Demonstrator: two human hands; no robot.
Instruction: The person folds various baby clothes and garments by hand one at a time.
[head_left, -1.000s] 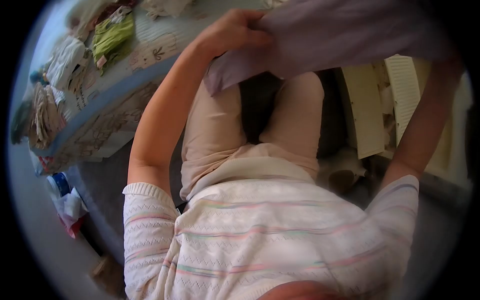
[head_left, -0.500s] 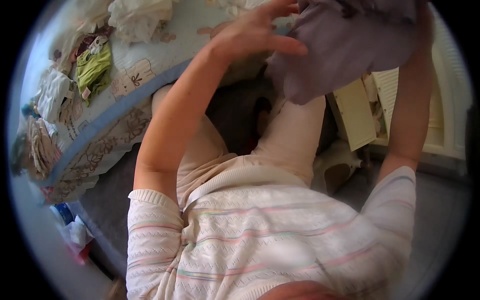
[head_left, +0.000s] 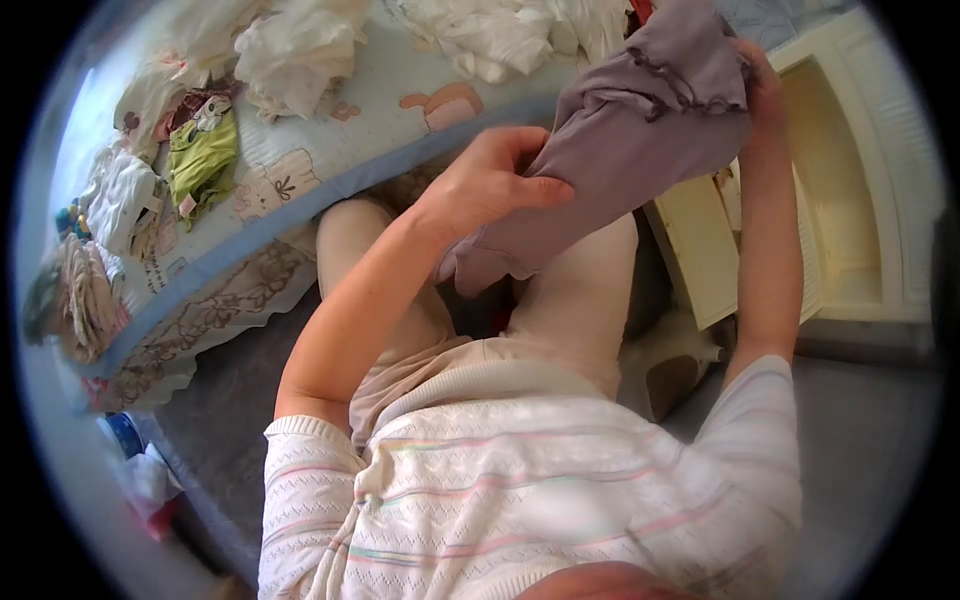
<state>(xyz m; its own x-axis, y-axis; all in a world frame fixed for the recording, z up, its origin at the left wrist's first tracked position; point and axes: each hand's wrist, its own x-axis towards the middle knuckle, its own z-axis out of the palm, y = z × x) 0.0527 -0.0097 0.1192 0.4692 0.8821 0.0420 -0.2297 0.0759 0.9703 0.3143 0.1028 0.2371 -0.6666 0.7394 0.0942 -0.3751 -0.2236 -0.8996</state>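
Note:
A mauve garment (head_left: pixel 630 170) with ruffled trim hangs in a slanting spread above my thighs. My left hand (head_left: pixel 495 178) grips its left edge, the thumb lying over the front and some fingers hidden by the cloth. At the upper right end, my right hand (head_left: pixel 760 85) is closed on the garment near the ruffles, partly behind it. Whether the piece is a top or trousers I cannot tell.
A bed with a blue-edged sheet (head_left: pixel 390 160) lies ahead, holding white clothes (head_left: pixel 300 55), a green garment (head_left: pixel 203 158) and a folded stack (head_left: pixel 88 300). On the right are a cream drawer unit (head_left: pixel 850 190) and a yellowish panel (head_left: pixel 695 255). A white-and-brown object (head_left: pixel 672 375) sits by my leg.
The mauve garment has come down and left, and its ruffles now show. My left hand has moved from open beside the cloth to gripping its edge. My right hand has shifted left.

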